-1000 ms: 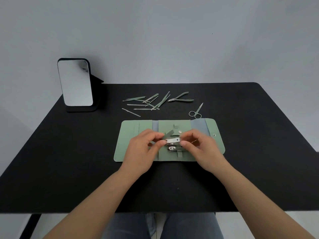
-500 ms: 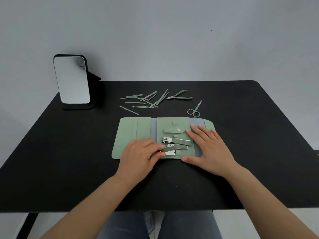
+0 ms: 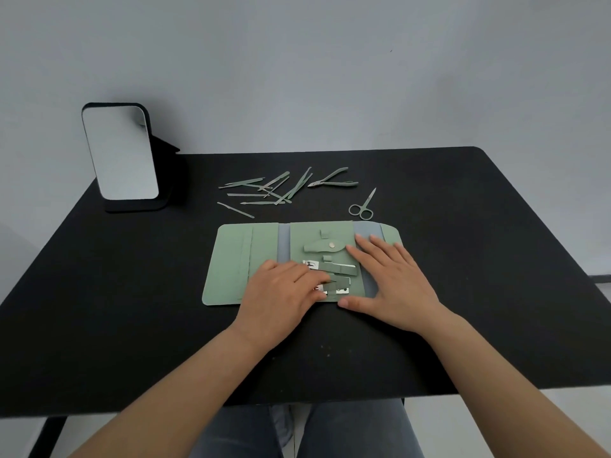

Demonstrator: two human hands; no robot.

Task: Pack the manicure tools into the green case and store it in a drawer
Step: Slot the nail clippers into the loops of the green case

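The green case lies unfolded flat on the black table. Two nail clippers sit in its middle panel: an upper clipper under a strap, and a lower clipper near the front edge. My left hand lies on the case with its fingertips touching the lower clipper. My right hand rests flat with straight fingers on the case's right part. Behind the case lie small scissors, nippers and several slim green tools.
A black-framed mirror stands at the table's back left. A light grey wall rises behind the table. My legs in jeans show below the table's front edge. No drawer is in view.
Both hands brought a clipper down into the case's middle panel. The right hand let go and spread flat on the case; the left hand slid to the lower clipper.
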